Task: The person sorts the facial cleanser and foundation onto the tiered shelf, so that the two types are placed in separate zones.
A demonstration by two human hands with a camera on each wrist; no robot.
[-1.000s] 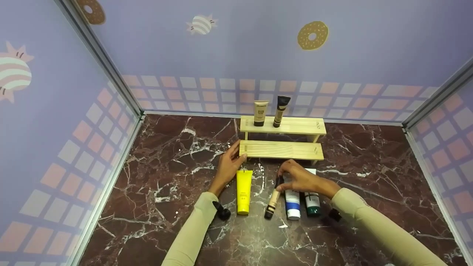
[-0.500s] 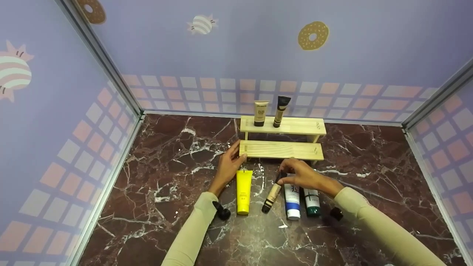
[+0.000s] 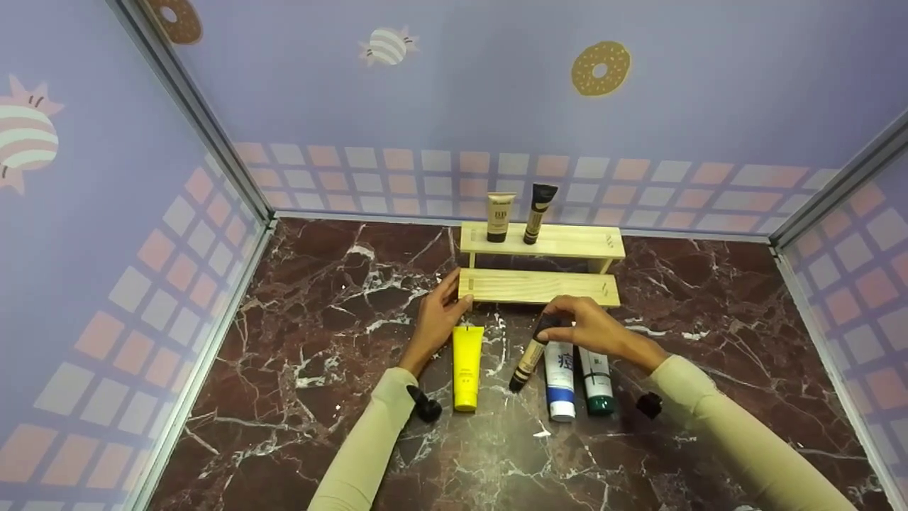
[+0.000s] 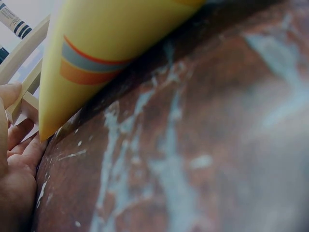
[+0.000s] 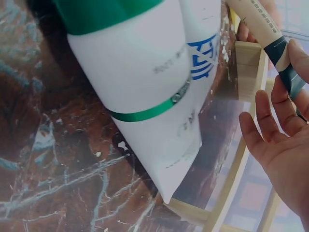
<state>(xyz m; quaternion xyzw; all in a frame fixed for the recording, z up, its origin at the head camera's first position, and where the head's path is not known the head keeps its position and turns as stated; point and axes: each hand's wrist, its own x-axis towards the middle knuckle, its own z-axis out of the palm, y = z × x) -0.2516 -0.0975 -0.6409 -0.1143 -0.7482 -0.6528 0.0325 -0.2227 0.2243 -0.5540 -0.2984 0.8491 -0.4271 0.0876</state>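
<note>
My right hand (image 3: 594, 330) pinches the black end of a slim beige-and-black cosmetic tube (image 3: 529, 360) between thumb and fingers. The tube slants down to the left, black cap lowest, just before the two-step wooden shelf (image 3: 543, 287). Its pinched end also shows in the right wrist view, under the thumb (image 5: 300, 58). At the left end of the lower step, my left hand (image 3: 434, 326) holds the shelf, thumb at the front and fingers behind. A yellow tube (image 3: 466, 369) lies beside that hand. Under my right hand lie a white-and-blue tube (image 3: 560, 383) and a white-and-green tube (image 3: 597, 383).
On the upper step stand a beige BB tube (image 3: 499, 216) and a black-and-gold tube (image 3: 539, 214), the latter tilted. A patterned wall (image 3: 440, 106) rises behind the shelf, with side walls left and right. The tabletop (image 3: 340, 319) is dark red marble pattern.
My right hand has lifted the beige-and-black tube off the tabletop and moved it slightly toward the shelf, uncovering more of the white tubes. The left hand has stayed at the shelf.
</note>
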